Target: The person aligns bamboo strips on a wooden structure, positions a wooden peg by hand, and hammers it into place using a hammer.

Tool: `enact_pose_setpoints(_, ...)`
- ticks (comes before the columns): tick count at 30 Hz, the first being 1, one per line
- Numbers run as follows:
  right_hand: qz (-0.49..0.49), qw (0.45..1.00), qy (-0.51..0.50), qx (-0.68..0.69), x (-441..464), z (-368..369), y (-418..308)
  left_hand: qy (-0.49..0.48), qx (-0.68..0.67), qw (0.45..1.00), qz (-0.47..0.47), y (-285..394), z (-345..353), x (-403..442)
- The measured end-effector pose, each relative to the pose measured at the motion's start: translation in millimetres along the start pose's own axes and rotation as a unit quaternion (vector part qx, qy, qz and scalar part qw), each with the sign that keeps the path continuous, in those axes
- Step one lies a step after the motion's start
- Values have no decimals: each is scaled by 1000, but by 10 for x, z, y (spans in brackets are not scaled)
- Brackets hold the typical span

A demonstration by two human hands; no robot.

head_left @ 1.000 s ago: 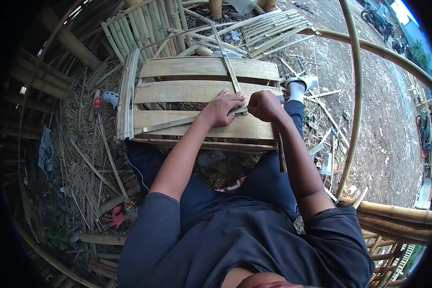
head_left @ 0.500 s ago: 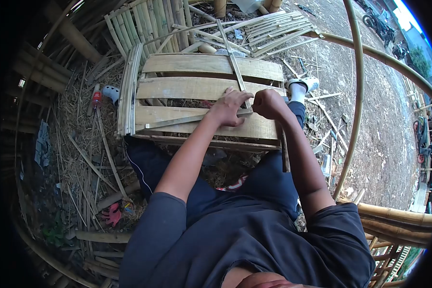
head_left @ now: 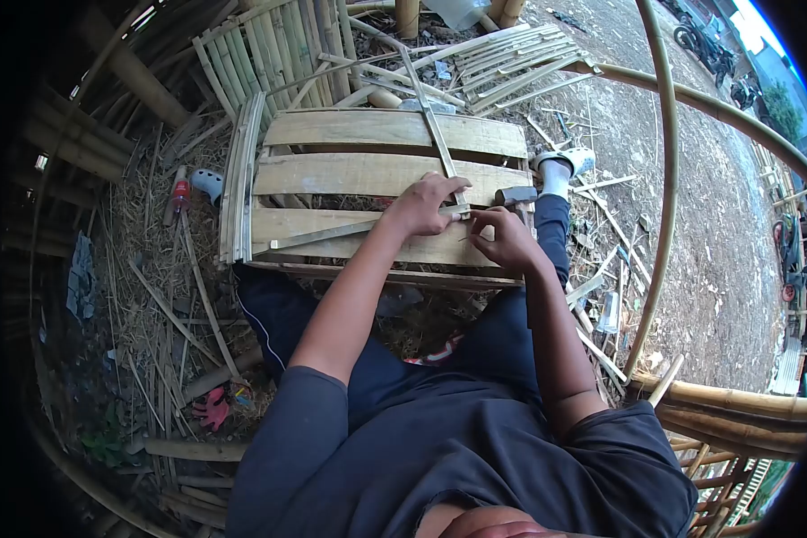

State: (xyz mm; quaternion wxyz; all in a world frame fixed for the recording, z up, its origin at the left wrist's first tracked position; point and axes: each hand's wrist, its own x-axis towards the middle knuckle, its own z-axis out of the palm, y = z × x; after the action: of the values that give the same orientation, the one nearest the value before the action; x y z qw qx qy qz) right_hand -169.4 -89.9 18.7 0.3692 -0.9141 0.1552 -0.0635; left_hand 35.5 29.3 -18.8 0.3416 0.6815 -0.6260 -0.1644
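My left hand [head_left: 421, 206] is closed on two bamboo strips where their ends cross. One strip [head_left: 323, 235] runs left across the front board; the other [head_left: 429, 121] reaches to the back, past the slatted wooden table [head_left: 350, 170]. The fingertips of my right hand [head_left: 506, 237] are pinched together just right of the crossing, and whatever they hold is too small to make out. Just behind that hand, a hammer's metal head [head_left: 516, 195] rests on the table, its handle mostly hidden.
Bundled bamboo strips [head_left: 242, 179] lie along the table's left edge. Slatted bamboo panels [head_left: 520, 67] are behind it. A curved bamboo pole [head_left: 668, 179] rises at the right. A red bottle [head_left: 181, 193] and a pink glove [head_left: 212, 408] lie at the left among scraps.
The hammer, earlier in my fisted right hand with its handle hanging down, now rests on the table. My right hand has moved down and its fingers have come to the crossing of the strips.
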Motion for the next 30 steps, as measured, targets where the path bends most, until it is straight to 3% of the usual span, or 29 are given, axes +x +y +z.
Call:
enact_pose_setpoints(11,-18,999,51,-2,-85,285,50,23,-34,999,13,-69,83,17)
enact_pose_setpoints(24,-46,998,10,-35,-147,250,19,20,-45,999,-5,-6,57,21)
enact_pose_setpoints(27,-18,1000,3,-1,-177,235,46,76,-5,991,112,-155,150,26)
enact_pose_setpoints(30,-20,1000,8,4,-190,227,44,83,-4,988,127,-147,147,23)
